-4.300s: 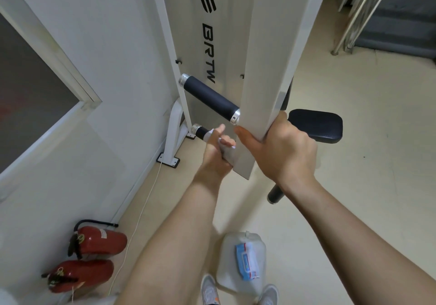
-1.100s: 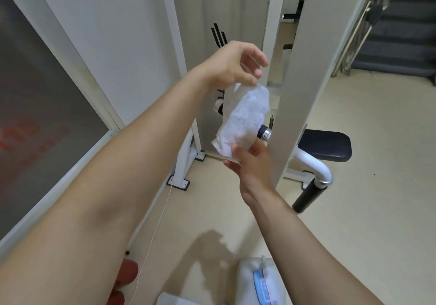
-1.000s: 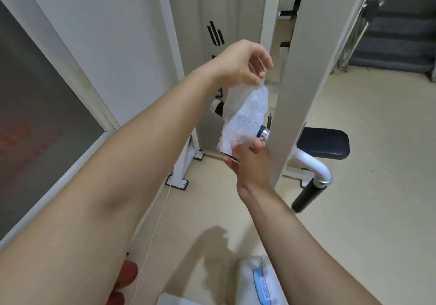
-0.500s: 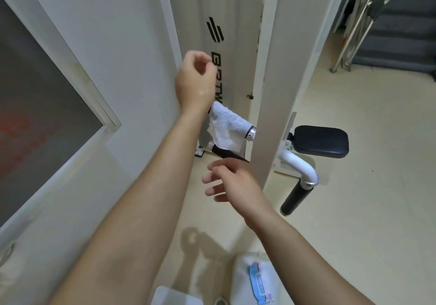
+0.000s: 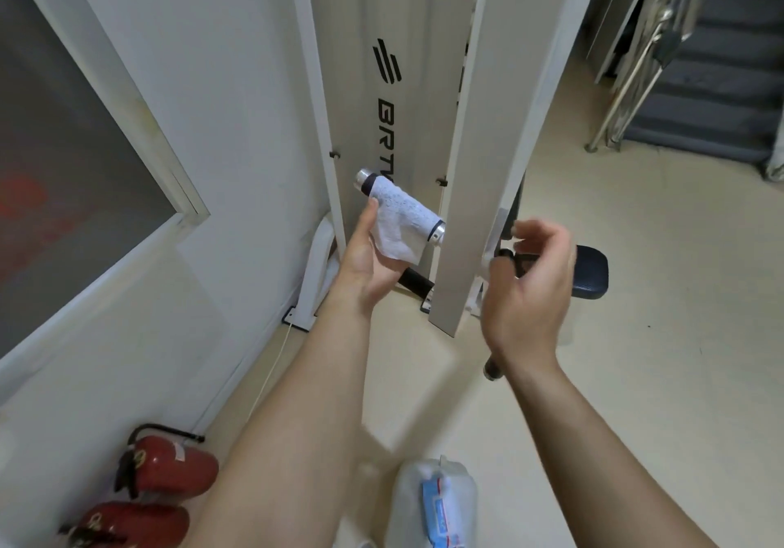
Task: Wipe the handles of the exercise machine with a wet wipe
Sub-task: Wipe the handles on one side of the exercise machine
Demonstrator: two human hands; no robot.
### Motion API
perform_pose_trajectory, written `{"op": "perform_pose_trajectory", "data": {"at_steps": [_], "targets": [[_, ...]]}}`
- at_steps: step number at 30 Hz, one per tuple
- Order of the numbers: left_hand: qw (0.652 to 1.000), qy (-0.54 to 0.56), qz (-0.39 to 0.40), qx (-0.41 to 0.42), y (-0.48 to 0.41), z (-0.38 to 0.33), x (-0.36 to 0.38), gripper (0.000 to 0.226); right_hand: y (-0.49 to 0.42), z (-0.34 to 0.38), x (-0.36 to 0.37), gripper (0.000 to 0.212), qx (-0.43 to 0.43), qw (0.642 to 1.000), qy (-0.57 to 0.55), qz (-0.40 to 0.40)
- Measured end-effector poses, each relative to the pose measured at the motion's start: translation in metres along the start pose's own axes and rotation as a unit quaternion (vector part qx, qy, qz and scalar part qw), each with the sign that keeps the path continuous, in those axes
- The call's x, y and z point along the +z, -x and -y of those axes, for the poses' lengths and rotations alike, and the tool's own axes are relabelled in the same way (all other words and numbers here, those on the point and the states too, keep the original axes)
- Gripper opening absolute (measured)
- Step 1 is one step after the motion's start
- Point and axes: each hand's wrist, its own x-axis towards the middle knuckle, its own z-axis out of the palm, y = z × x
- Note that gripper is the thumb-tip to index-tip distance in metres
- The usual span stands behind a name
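Note:
A white wet wipe (image 5: 401, 218) lies draped over the machine's upper handle (image 5: 364, 180), whose silver end cap and a strip of black grip show at the left. My left hand (image 5: 365, 267) is palm up beneath the wipe. Its thumb touches the wipe's left edge and its fingertips are hidden under the hanging corner. A second black handle (image 5: 415, 280) runs lower down, behind that hand. My right hand (image 5: 530, 288) hovers right of the white post (image 5: 479, 165), blurred, fingers loosely curled, holding nothing.
The black seat pad (image 5: 592, 271) and a black grip end (image 5: 492, 367) sit behind my right hand. Two red fire extinguishers (image 5: 169, 469) lie by the wall at lower left. A plastic jug (image 5: 432, 501) with a wipes pack on it stands near my feet. Stairs (image 5: 721, 59) rise at the far right.
My left hand has dropped from above the handle to under the draped wipe. My right hand has swung from left of the post to its right side. The view tilted downward.

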Motion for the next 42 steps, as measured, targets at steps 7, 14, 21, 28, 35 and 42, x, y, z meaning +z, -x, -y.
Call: {"op": "perform_pose_trajectory", "data": {"at_steps": [7, 14, 21, 28, 35, 42], "targets": [[0.997, -0.043, -0.036, 0.045, 0.010, 0.002, -0.009, 0.033, -0.095, -0.027, 0.007, 0.051, 0.315, 0.893, -0.205, 0.248], [0.990, -0.099, -0.059, 0.078, 0.019, -0.003, -0.032, 0.024, -0.131, -0.036, 0.061, 0.062, 0.351, 0.771, -0.174, 0.501], [0.965, -0.211, -0.109, 0.109, 0.029, -0.012, -0.057, 0.016, -0.136, -0.034, 0.092, 0.080, 0.363, 0.719, -0.148, 0.574], [0.917, -0.352, -0.163, 0.090, -0.011, -0.011, -0.017, 0.028, -0.137, -0.025, 0.100, 0.093, 0.368, 0.700, -0.117, 0.600], [0.962, -0.212, -0.165, 0.056, -0.029, -0.010, 0.012, 0.022, -0.139, -0.044, 0.077, 0.060, 0.320, 0.788, -0.112, 0.513], [0.991, 0.035, -0.132, 0.000, -0.002, 0.011, 0.036, 0.021, -0.095, -0.046, 0.036, 0.042, 0.336, 0.855, -0.310, 0.245]]}}
